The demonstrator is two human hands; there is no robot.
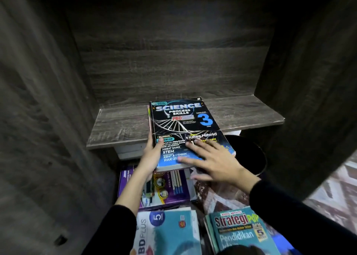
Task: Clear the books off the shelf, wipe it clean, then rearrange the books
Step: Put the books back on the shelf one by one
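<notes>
Well, you had one stack topped by Science book on shelf, overhanging front edge. On floor below sat other books. No cloth in view; wiping and rearranging likely left to do. Your left hand gripped stack's left edge, thumb on cover; right hand lay flat on cover, fingers spread.
</notes>
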